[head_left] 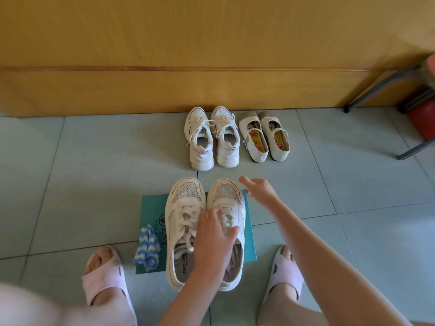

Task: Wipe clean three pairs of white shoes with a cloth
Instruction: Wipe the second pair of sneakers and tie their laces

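teal mat under mesh-toe sneakers | chunky sneakers, strap flats by wall | left hand curled round both shoes' laces; right hand spread, holding nothing | cloth on mat, left of pair | tip: steady one shoe, fetch cloth, wipe toe-to-heel | hidden: tongues under hand; dirt indiscernible

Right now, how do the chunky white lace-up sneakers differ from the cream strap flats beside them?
The chunky white lace-up sneakers have laces and thick ridged soles; the cream strap flats have straps, thin soles, colourful insoles, and are shorter. Both pairs stand side by side, toes toward the wooden wall.
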Demonstrator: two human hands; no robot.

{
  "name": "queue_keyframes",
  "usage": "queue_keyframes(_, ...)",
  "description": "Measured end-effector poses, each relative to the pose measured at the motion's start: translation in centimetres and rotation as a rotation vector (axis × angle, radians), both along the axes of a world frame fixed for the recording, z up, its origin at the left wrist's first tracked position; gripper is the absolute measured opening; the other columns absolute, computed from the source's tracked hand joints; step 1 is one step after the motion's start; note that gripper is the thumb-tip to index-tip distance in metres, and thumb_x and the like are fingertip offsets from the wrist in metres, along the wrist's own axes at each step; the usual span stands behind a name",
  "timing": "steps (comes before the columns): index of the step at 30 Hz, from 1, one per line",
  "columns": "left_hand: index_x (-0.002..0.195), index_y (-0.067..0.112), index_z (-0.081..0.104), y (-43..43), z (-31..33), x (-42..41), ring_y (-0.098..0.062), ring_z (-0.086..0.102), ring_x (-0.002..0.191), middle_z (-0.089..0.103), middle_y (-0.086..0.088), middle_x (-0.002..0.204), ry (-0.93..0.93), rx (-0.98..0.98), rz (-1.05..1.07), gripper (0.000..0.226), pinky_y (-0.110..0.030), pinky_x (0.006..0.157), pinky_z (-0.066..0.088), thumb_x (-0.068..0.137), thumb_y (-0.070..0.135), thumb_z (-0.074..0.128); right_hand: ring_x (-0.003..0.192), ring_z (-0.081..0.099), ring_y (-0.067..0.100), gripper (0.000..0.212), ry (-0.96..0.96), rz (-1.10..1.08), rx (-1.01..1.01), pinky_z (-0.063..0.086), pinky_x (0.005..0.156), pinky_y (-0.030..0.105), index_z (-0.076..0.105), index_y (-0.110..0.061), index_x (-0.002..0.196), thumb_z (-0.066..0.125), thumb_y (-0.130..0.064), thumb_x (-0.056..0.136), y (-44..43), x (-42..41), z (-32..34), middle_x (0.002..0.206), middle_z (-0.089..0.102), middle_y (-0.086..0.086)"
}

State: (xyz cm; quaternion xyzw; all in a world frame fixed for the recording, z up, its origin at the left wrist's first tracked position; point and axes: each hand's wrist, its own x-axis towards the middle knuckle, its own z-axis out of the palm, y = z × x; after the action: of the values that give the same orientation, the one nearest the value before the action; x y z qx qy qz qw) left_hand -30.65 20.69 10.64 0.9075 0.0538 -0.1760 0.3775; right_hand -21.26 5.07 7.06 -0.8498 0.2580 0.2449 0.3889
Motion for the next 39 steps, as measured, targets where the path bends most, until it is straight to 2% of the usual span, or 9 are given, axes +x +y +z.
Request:
queue_keyframes(5,0.133,0.022,0.036,0.3,-0.5,0.0,-0.009,0.044,0.116,0.044,0.006,0.130,-0.003,0.011,-0.021,0.053,-0.015,0.082,0.034,0.087,0.039,0.058,0.053,0.032,0.014,0.040,-0.076,-0.087,-0.047,0.026,0.054,0.027,0.043,-0.014,0.065,0.043,-0.047,0.088,-0.3,-0.2,-0.7,0.061,0.037,0.000)
queue_keyframes(9,0.134,0.023,0.035,0.2,-0.7,0.0,-0.008,0.044,0.116,0.043,0.007,0.130,-0.015,0.025,-0.026,0.053,-0.014,0.081,0.034,0.088,0.041,0.056,0.071,0.048,0.018,0.052,-0.121,-0.171,-0.003,0.039,0.066,0.033,0.059,-0.006,0.083,0.043,-0.055,0.087,-0.8,0.0,-1.4,0.073,0.053,0.001)
queue_keyframes(13,0.135,0.024,0.033,0.3,-0.9,0.0,-0.008,0.043,0.119,0.042,0.007,0.132,-0.025,0.029,-0.035,0.055,-0.015,0.086,0.035,0.089,0.042,0.055,0.085,0.054,0.017,0.052,-0.141,-0.211,0.074,0.043,0.082,0.037,0.061,-0.012,0.088,0.044,-0.061,0.087,-0.3,1.1,-1.3,0.079,0.056,-0.006)
queue_keyframes(17,0.136,0.024,0.033,0.4,-1.0,-0.1,-0.009,0.044,0.119,0.042,0.006,0.132,-0.050,0.047,-0.041,0.056,-0.017,0.090,0.039,0.089,0.043,0.055,0.066,0.045,0.018,0.044,-0.116,-0.126,-0.006,0.036,0.061,0.029,0.051,-0.013,0.068,0.045,-0.052,0.086,1.0,2.3,-1.2,0.065,0.048,0.000)
queue_keyframes(19,0.135,0.024,0.033,0.4,-1.1,0.0,-0.010,0.044,0.120,0.042,0.005,0.132,-0.055,0.055,-0.038,0.055,-0.019,0.092,0.041,0.089,0.043,0.055,0.069,0.041,0.020,0.041,-0.132,-0.090,-0.099,0.030,0.055,0.027,0.038,-0.018,0.056,0.044,-0.049,0.082,1.4,2.8,-1.0,0.058,0.040,-0.003)
queue_keyframes(25,0.134,0.023,0.037,0.4,-1.3,-0.2,-0.012,0.046,0.119,0.045,0.004,0.130,-0.068,0.065,-0.023,0.055,-0.024,0.092,0.044,0.087,0.044,0.057,0.074,0.045,0.021,0.047,-0.119,0.024,-0.043,0.035,0.068,0.033,0.053,-0.012,0.072,0.043,-0.057,0.084,1.4,4.6,-0.7,0.065,0.047,0.001)
queue_keyframes(29,0.133,0.023,0.039,0.3,-1.4,-0.2,-0.014,0.047,0.117,0.047,0.004,0.128,-0.057,0.053,-0.014,0.054,-0.027,0.090,0.045,0.087,0.042,0.058,0.063,0.041,0.015,0.045,-0.068,0.120,-0.039,0.035,0.064,0.032,0.054,-0.018,0.065,0.047,-0.060,0.081,2.4,5.6,-0.1,0.061,0.046,-0.003)
queue_keyframes(33,0.132,0.023,0.040,0.4,-1.7,-0.3,-0.014,0.047,0.117,0.047,0.004,0.128,-0.056,0.038,-0.010,0.054,-0.028,0.090,0.046,0.086,0.043,0.059,0.077,0.042,0.019,0.039,-0.092,0.228,-0.180,0.032,0.057,0.028,0.041,-0.020,0.055,0.049,-0.050,0.079,3.6,6.1,0.5,0.060,0.045,-0.004)
queue_keyframes(39,0.133,0.024,0.039,0.5,-1.6,-0.3,-0.014,0.047,0.118,0.047,0.004,0.128,-0.074,0.040,-0.012,0.054,-0.028,0.089,0.045,0.086,0.043,0.058,0.099,0.052,0.025,0.048,-0.047,0.318,-0.135,0.046,0.085,0.040,0.061,-0.012,0.082,0.049,-0.058,0.079,3.8,6.5,0.4,0.084,0.058,0.000)
